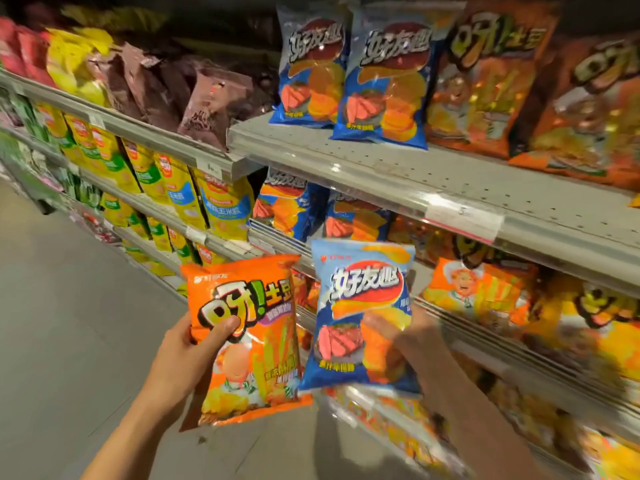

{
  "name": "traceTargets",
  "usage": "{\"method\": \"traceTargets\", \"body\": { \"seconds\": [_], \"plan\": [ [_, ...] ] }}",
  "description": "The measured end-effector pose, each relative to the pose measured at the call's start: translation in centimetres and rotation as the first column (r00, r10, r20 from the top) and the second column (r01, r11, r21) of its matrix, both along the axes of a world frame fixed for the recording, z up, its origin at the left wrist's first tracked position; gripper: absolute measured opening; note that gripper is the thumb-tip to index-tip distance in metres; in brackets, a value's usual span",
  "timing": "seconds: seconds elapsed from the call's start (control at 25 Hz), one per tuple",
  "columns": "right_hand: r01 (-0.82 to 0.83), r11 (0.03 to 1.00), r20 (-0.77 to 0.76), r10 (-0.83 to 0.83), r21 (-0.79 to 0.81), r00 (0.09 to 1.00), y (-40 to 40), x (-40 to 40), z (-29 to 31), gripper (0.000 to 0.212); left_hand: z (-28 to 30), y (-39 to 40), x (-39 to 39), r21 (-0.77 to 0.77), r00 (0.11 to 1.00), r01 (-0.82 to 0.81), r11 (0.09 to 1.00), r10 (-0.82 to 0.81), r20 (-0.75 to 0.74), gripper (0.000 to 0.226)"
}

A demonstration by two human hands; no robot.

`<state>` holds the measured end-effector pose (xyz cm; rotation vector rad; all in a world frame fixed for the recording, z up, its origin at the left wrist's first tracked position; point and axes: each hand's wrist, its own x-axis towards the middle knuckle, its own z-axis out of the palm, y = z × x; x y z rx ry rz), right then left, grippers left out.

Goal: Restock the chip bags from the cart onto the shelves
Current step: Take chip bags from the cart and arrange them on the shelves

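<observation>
My left hand (188,355) grips an orange chip bag (252,341) by its left edge, thumb across the front. My right hand (405,344) holds a blue chip bag (356,306) from its right side, upright in front of the shelves. Both bags hang in the air below the upper grey shelf (398,171). On that shelf stand two matching blue bags (349,74) with orange bags (491,81) to their right. The cart is out of view.
Lower shelves hold more blue bags (294,206) and orange bags (474,292). To the left, shelves carry brown bags (207,102) and yellow bags (194,195). Grey aisle floor (69,323) lies at the lower left.
</observation>
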<state>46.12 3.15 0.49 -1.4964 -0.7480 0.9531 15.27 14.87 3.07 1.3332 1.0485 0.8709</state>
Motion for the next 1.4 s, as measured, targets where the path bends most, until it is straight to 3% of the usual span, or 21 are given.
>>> {"method": "traceTargets", "body": {
  "seconds": [0.2, 0.44, 0.64, 0.76, 0.84, 1.08, 1.2, 1.28, 1.4],
  "plan": [
    [0.062, 0.996, 0.051, -0.066, 0.068, 0.997, 4.0, 2.4, 2.1, 0.046, 0.4, 5.1, 2.4, -0.003, 0.999, 0.033, 0.999, -0.033, 0.004, 0.025],
    [0.230, 0.973, 0.115, -0.231, 0.020, 0.966, 0.2, 2.2, 1.8, 0.062, 0.5, 11.9, 9.3, 0.025, 0.974, 0.224, 0.974, -0.225, 0.038, 0.024],
    [0.468, 0.882, 0.136, -0.459, -0.045, 0.878, -5.6, 1.7, 1.8, 0.054, 2.0, 13.3, 18.7, 0.106, 0.859, 0.504, 0.857, -0.510, 0.040, 0.007],
    [0.620, 0.784, 0.114, -0.615, -0.014, 0.780, -9.1, 0.8, 1.7, 0.051, 3.1, 12.7, 23.8, 0.136, 0.799, 0.600, 0.788, -0.598, -0.056, 0.024],
    [0.655, 0.755, 0.076, -0.653, -0.007, 0.753, -10.5, 0.4, 1.5, 0.053, 3.9, 12.4, 26.1, 0.117, 0.792, 0.611, 0.783, -0.601, -0.107, 0.039],
    [0.701, 0.712, 0.009, -0.702, 0.046, 0.712, -13.5, 0.2, 1.3, 0.076, 5.0, 12.6, 29.7, -0.049, 0.798, 0.586, 0.809, -0.587, -0.139, 0.040],
    [0.702, 0.710, 0.008, -0.703, 0.047, 0.711, -14.4, 0.8, 1.1, 0.076, 4.9, 12.2, 29.7, 0.012, 0.785, 0.619, 0.785, -0.619, -0.026, 0.023],
    [0.708, 0.704, 0.014, -0.710, 0.061, 0.704, -14.8, 1.2, 1.3, 0.071, 4.8, 11.5, 29.8, -0.043, 0.820, 0.571, 0.820, -0.568, 0.069, 0.005],
    [0.693, 0.719, 0.059, -0.695, 0.058, 0.716, -15.1, 1.8, 1.0, 0.054, 4.2, 11.0, 29.9, -0.086, 0.856, 0.506, 0.858, -0.488, 0.170, 0.010]
  ]
}}
